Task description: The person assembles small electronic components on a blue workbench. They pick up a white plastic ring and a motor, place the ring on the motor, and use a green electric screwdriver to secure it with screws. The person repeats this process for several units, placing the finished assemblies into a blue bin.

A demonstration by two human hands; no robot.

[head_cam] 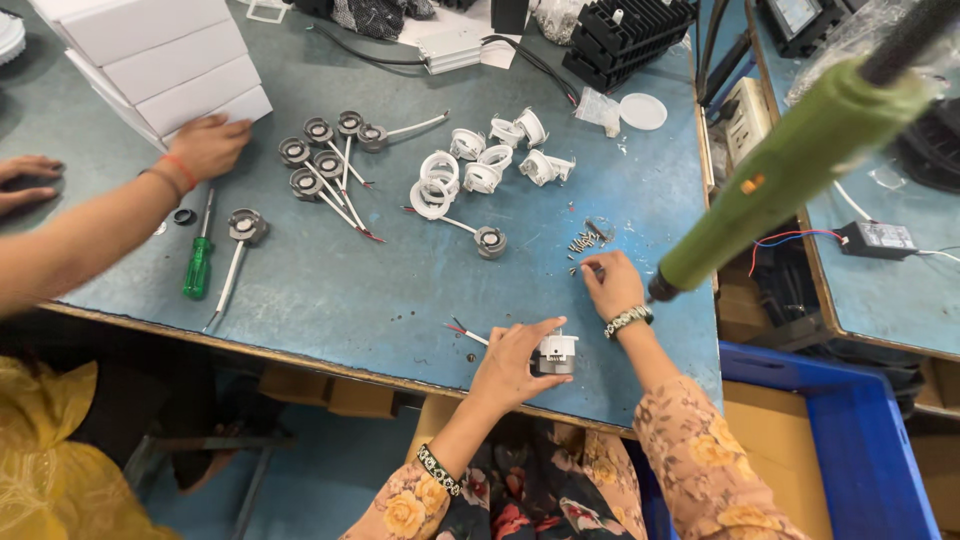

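My left hand (515, 362) grips a small white round lamp housing (558, 352) with red and black wires (466, 332), near the front edge of the blue-grey table (330, 290). My right hand (612, 284) reaches forward with pinched fingertips touching a small pile of screws (583, 242). A green hanging power screwdriver (795, 160) dangles just to the right of that hand.
Grey wired lamp modules (325, 160) and white housings (490, 160) lie mid-table. A co-worker's hand (208, 146) rests on stacked white boxes (160, 60) at left, near a green screwdriver (198, 265). Black heat sinks (625, 35) stand at the back. A blue crate (850, 440) sits at right.
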